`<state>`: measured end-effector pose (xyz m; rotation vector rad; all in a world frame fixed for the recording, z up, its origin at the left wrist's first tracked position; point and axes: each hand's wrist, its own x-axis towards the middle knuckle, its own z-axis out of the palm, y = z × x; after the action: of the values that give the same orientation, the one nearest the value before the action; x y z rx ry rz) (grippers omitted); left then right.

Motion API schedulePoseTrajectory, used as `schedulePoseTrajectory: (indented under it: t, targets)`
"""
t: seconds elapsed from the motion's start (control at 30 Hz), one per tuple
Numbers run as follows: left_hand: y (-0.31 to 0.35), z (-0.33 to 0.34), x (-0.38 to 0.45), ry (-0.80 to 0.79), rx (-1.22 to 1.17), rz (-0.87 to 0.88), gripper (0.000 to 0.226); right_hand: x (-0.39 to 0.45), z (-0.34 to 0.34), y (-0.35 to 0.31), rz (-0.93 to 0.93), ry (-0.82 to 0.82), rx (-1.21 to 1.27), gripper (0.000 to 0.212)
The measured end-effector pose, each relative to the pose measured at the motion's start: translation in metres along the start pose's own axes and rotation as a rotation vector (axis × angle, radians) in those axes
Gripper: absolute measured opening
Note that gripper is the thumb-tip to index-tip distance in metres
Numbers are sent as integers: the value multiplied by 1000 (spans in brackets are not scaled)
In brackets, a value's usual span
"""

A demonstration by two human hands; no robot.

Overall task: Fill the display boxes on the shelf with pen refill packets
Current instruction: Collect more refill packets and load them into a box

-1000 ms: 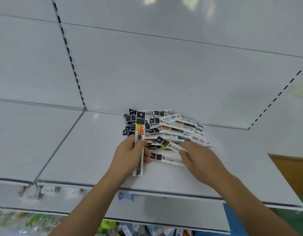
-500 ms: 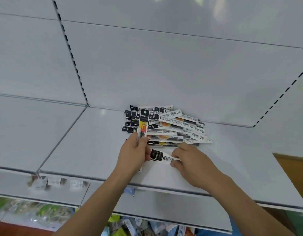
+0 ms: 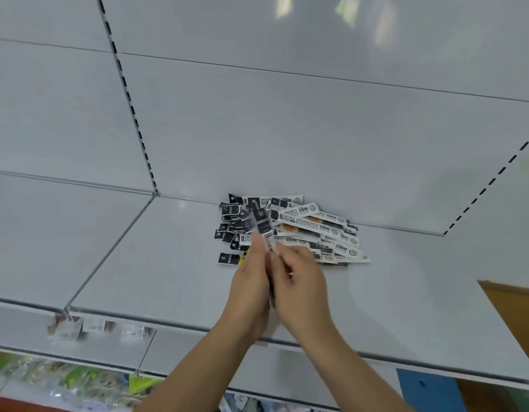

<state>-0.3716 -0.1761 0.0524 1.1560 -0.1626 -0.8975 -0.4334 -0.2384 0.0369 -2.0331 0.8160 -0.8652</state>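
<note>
Both hands, left (image 3: 251,281) and right (image 3: 299,281), pinch a blurry packet (image 3: 261,226) together; pile (image 3: 311,230) sits at 12 o'clock on the shelf (image 3: 156,263).

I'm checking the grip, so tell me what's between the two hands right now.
In the head view, a blurred bunch of pen refill packets stands pinched between the left hand and right hand, above the pile.

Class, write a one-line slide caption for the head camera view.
Both hands, left hand and right hand, hold pen refill packets upright before the loose pile on the white shelf.
</note>
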Motion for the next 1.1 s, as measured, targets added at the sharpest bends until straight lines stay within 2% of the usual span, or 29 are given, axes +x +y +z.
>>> schedulePoseTrajectory:
  t: [0.17,0.23,0.3,0.37,0.43,0.57,0.73,0.83,0.87,0.93,1.0,1.1]
  targets:
    - [5,-15,11,3,147,115,37,-8,1,0,-154,-189,-75,44]
    - [12,-24,20,56,110,140,33,6,-11,12,-229,-124,-242,49]
    - [23,-35,27,103,99,155,27,28,-23,31,-258,-42,-467,40]
    - [30,-44,31,134,211,174,25,43,-30,46,-228,-122,-739,32]
    - [33,-49,34,130,247,164,29,49,-29,59,-225,-225,-860,31]
    - [34,-55,40,94,295,127,42,51,-34,67,-323,-203,-796,13]
    - [30,-55,43,120,335,119,46,57,-58,48,-188,-136,-477,16]
    - [28,-40,38,87,309,147,59,43,-54,24,-230,-9,-316,18]
    - [27,-33,35,45,303,156,62,33,-47,17,-277,-12,-308,21]
    - [22,-22,33,-29,306,184,54,13,-26,9,-371,-126,-315,31]
    - [18,-19,37,21,352,204,34,3,-17,12,-423,-258,-318,40]
    - [20,-25,47,148,393,201,26,16,-28,20,-449,-238,-304,42]
